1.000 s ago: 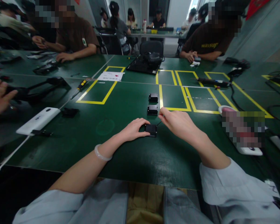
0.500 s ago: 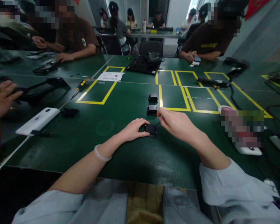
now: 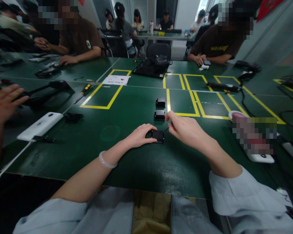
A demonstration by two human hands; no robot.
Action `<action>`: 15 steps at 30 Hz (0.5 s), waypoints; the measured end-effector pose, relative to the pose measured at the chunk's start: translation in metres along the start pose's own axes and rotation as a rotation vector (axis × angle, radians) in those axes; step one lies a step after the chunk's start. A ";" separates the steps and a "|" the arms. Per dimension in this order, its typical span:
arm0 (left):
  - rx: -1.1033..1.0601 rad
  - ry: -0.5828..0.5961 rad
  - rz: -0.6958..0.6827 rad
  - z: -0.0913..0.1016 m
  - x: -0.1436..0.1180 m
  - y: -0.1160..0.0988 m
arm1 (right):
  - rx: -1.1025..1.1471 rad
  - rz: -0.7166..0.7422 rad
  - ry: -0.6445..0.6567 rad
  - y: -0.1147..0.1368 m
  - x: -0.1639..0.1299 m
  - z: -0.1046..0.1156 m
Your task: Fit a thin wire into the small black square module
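My left hand (image 3: 142, 135) has its thumb and fingers closed on a small black box-shaped part (image 3: 158, 135) lying on the green table (image 3: 136, 169). From the right, my right hand (image 3: 184, 126) pinches a thin dark rod (image 3: 166, 129), whose far end meets the right side of that part. What kind of tool the rod is, I cannot make out; most of it is hidden in the fingers. Just beyond the held part, two similar black box-shaped parts (image 3: 159, 115) stand one behind the other, both apart from my hands.
Left are a white power bank-like box (image 3: 40, 126) with a cable, a yellow-black screwdriver (image 3: 86, 88) and a co-worker's hand (image 3: 5, 100). A white-edged object (image 3: 261, 158), partly blurred out, lies right. Yellow tape (image 3: 183, 114) marks the table. People sit across.
My right hand's fingers have turned slightly around the rod, while my left hand and the part stay put. The co-worker's hand at the left has shifted a little to the right.
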State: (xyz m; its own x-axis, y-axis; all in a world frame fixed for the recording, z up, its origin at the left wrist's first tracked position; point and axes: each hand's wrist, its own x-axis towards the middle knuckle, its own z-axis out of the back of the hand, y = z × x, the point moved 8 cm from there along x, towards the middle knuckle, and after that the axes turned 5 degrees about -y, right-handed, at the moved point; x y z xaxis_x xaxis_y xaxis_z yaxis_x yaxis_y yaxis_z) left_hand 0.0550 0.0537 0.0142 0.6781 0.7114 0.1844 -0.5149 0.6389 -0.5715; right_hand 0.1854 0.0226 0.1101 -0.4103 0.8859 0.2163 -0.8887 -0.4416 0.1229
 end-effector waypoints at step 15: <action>0.004 0.003 -0.001 0.000 0.000 0.000 | -0.082 -0.051 0.025 -0.005 0.001 -0.004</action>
State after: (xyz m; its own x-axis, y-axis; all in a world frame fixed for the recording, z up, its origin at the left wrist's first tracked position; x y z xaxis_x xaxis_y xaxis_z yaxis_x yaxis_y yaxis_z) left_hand 0.0551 0.0535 0.0140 0.6804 0.7097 0.1826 -0.5159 0.6409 -0.5685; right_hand 0.1885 0.0266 0.1058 -0.3682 0.9108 0.1869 -0.9219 -0.3837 0.0536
